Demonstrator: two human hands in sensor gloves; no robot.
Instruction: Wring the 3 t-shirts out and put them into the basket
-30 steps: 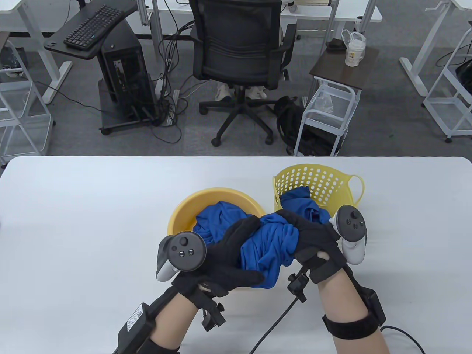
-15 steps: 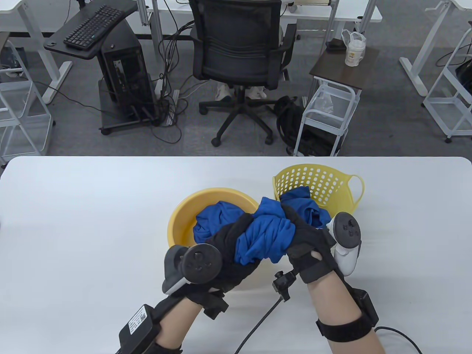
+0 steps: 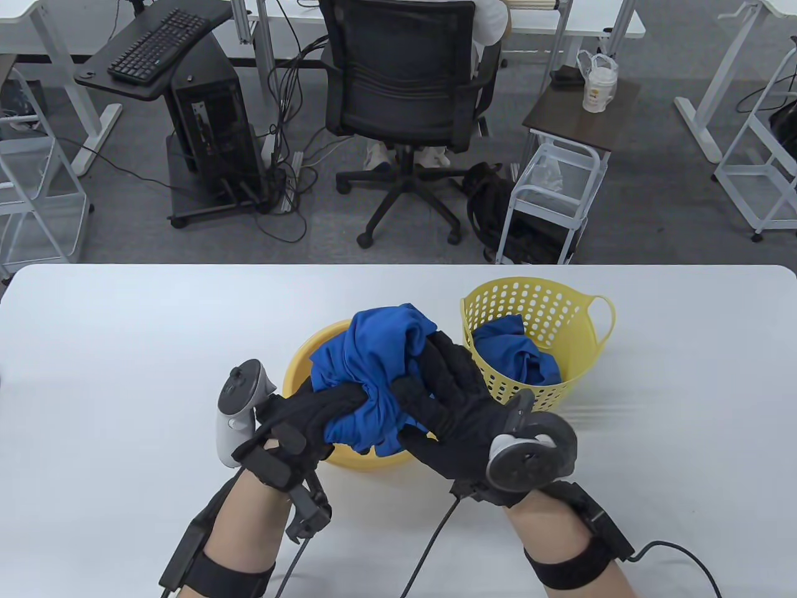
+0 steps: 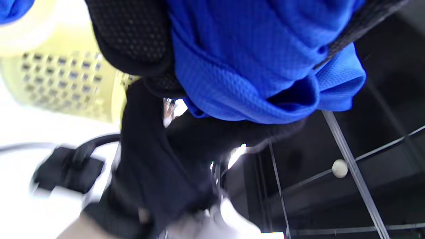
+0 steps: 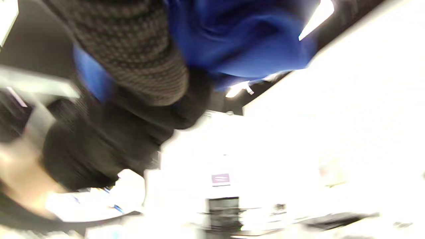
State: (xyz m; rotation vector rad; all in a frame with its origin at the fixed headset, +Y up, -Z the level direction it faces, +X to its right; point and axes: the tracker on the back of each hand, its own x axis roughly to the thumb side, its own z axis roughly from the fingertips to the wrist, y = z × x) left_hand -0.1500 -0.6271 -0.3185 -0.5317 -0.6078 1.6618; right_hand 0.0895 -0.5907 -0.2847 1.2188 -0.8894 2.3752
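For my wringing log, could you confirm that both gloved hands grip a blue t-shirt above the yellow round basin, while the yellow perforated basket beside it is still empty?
Not quite: the yellow perforated basket is not empty; the table view shows a blue t-shirt in the basket. The rest holds: the left hand and right hand grip the bunched blue t-shirt above the yellow round basin.

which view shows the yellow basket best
The table view: the whole perforated basket shows, handle and rim, with a blue t-shirt inside. The left wrist view catches only a blurred patch of its holed wall. The right wrist view shows none of it.
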